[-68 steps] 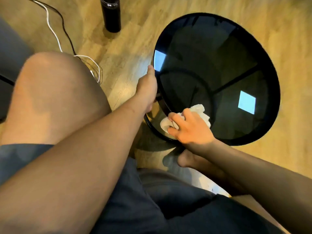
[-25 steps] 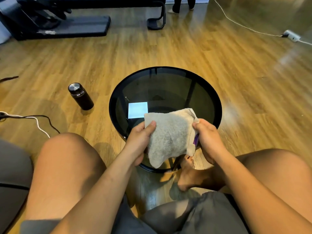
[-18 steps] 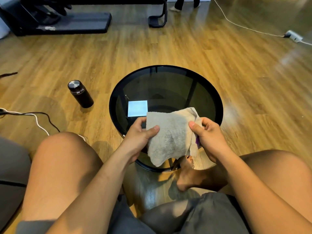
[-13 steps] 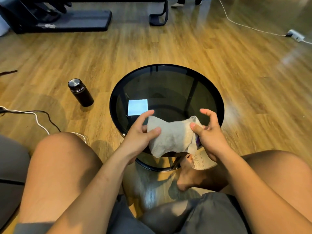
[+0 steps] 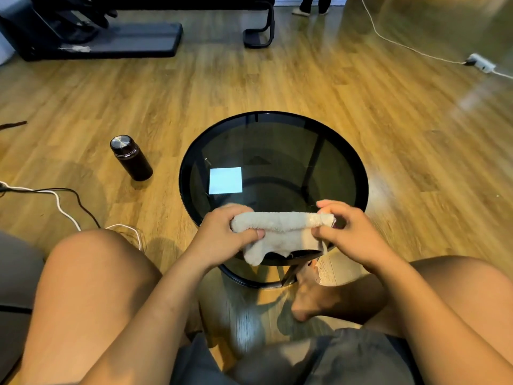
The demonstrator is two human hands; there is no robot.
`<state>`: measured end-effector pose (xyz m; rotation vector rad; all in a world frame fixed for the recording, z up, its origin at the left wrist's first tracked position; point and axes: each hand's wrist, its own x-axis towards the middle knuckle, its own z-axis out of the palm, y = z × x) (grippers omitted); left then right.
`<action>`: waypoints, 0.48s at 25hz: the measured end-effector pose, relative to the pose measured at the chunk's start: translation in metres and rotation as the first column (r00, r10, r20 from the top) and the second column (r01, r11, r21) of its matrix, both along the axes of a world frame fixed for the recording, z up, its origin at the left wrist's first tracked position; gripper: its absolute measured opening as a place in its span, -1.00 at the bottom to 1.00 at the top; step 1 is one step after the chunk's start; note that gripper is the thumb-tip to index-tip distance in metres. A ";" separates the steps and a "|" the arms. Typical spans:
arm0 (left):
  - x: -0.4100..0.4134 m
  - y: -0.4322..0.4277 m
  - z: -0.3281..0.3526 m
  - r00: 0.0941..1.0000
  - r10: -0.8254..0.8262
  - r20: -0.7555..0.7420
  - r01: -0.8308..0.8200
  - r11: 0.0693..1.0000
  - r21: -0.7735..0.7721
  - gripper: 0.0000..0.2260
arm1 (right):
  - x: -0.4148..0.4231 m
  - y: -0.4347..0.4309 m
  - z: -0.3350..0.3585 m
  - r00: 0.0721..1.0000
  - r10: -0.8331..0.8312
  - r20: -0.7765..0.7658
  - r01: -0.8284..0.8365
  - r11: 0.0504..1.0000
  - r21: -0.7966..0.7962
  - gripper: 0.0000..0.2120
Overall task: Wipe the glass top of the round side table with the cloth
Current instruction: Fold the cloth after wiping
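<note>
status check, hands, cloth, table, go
Left hand and right hand both gripping the cloth, folded, held over near edge of table. Not wiping. Glass bare; bottle on floor, clear.

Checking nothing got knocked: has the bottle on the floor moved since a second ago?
No. The bottle stands upright left of the table, the same gap from its rim as before; only the camera shifted slightly.

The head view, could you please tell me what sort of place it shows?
Probably a home room or gym: wood plank floor, a treadmill-like machine, and a round glass side table.
</note>
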<state>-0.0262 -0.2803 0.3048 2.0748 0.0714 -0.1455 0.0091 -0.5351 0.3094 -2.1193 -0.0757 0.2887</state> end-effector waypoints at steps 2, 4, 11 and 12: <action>-0.001 0.000 0.007 0.996 -0.008 -0.092 -0.012 0.977 -0.214 -0.85 | 0.001 -0.003 0.003 0.990 0.001 -0.144 0.033 0.971 0.236 -0.84; -0.001 0.001 0.012 0.986 0.034 -0.160 -0.087 0.938 -0.335 -0.81 | 0.001 -0.002 0.005 0.971 -0.018 -0.239 0.111 0.917 0.382 -0.91; 0.026 0.071 0.049 0.960 0.242 -0.137 -0.266 0.945 -0.192 -0.76 | 0.021 0.084 0.012 0.973 -0.088 -0.214 0.156 0.932 0.327 -0.74; 0.032 0.095 0.056 0.956 0.268 -0.123 -0.288 0.938 -0.193 -0.79 | 0.029 0.112 0.014 0.975 -0.071 -0.210 0.140 0.932 0.334 -0.73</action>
